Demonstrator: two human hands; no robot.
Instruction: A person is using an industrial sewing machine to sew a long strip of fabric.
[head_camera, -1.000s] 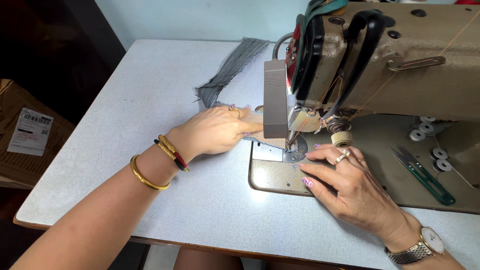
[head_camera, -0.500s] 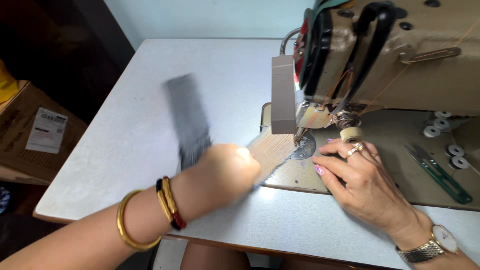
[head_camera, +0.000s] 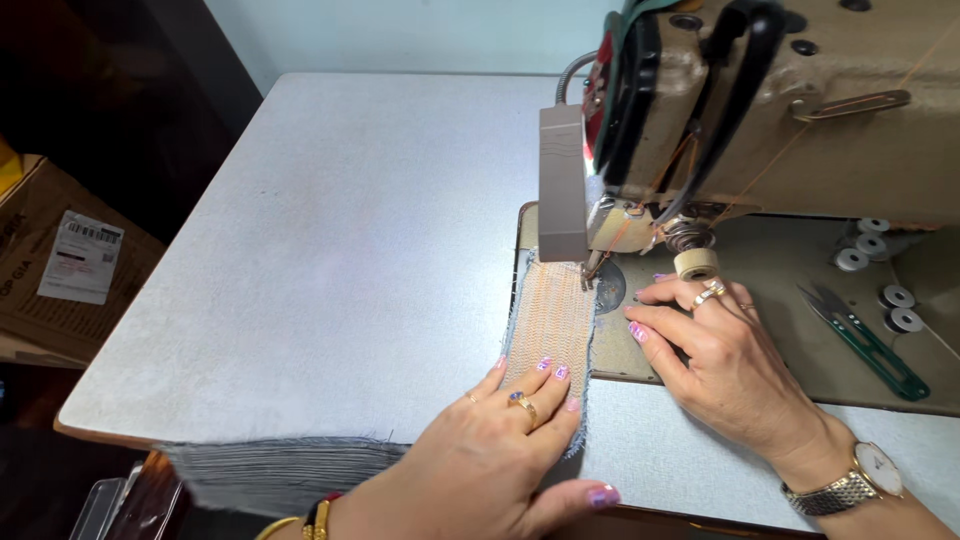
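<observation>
Two hands rest on a pale grey bench (head_camera: 330, 260) in front of a big tan sewing machine (head_camera: 790, 110).

The left hand (head_camera: 490, 455) lies flat and open at 6 o'clock in the view. Its fingers (head_camera: 545, 385) are spread a little and press down on the near end of a cloth strip (head_camera: 555, 320). It does not grip the strip; it only holds it down. The strip is blue denim with many orange stitch lines across it and frayed edges. It lies straight, from the left hand up toward 12 o'clock, and its far end sits under the presser foot (head_camera: 592, 268) of the machine.

The right hand (head_camera: 725, 365) is at 4 o'clock. It lies open, palm down, on the flat machine bed (head_camera: 790, 300), just right of the strip. Its fingertips point toward the needle area and do not hold anything. I cannot tell if they touch the strip's edge. There are rings on it, and a wrist watch (head_camera: 860, 480) behind it.

At 3 o'clock, green thread snips (head_camera: 865, 340) lie on the bed, with small metal bobbins (head_camera: 875, 265) near them.

At 7 o'clock, a piece of grey-blue cloth (head_camera: 280, 470) hangs over the bench edge. At 9 o'clock, a brown cardboard box (head_camera: 60, 270) sits off the bench.
</observation>
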